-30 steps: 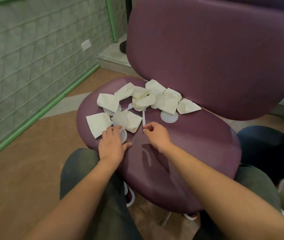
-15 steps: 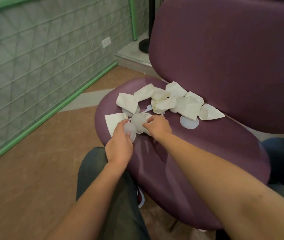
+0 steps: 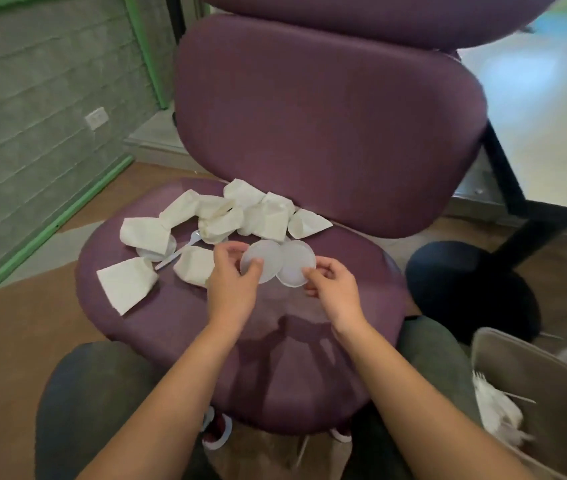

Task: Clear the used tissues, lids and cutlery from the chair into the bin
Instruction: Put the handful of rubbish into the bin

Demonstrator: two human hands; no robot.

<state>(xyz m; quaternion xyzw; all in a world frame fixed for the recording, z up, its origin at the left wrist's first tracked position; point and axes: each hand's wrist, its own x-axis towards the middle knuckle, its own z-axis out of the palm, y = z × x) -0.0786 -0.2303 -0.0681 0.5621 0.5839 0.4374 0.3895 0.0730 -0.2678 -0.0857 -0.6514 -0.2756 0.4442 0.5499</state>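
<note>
Purple padded chair (image 3: 327, 133) fills most of the view, with its backrest upright behind a rounded seat (image 3: 205, 327). Brown floor (image 3: 8, 341) lies around it, and a grey tiled wall (image 3: 32, 116) with green trim stands at the left. The bin (image 3: 559, 410), grey-beige, sits at the lower right just beside the seat, only partly in frame; white scraps (image 3: 496, 407) lie inside it, blurred.

The person's knees show in dark trousers on both sides of the seat front. A dark round object (image 3: 465, 289) sits on the floor right of the seat; cannot tell what it is.

White used tissues (image 3: 240, 213) are clustered at the back of the seat against the backrest. One folded tissue (image 3: 126, 284) lies apart at the seat's left edge, another (image 3: 195, 265) just beside the left hand. A white plastic spoon (image 3: 179, 251) lies between the tissues, its bowl toward the pile. One clear lid (image 3: 155, 252) sits partly under a tissue at the left.

The left hand (image 3: 231, 282) pinches a translucent round lid (image 3: 261, 261) between thumb and fingers, raised over mid-seat. The right hand (image 3: 332, 285) pinches a second lid (image 3: 295, 263) at its lower edge. The two lids overlap at the edges, hands close but not touching.
</note>
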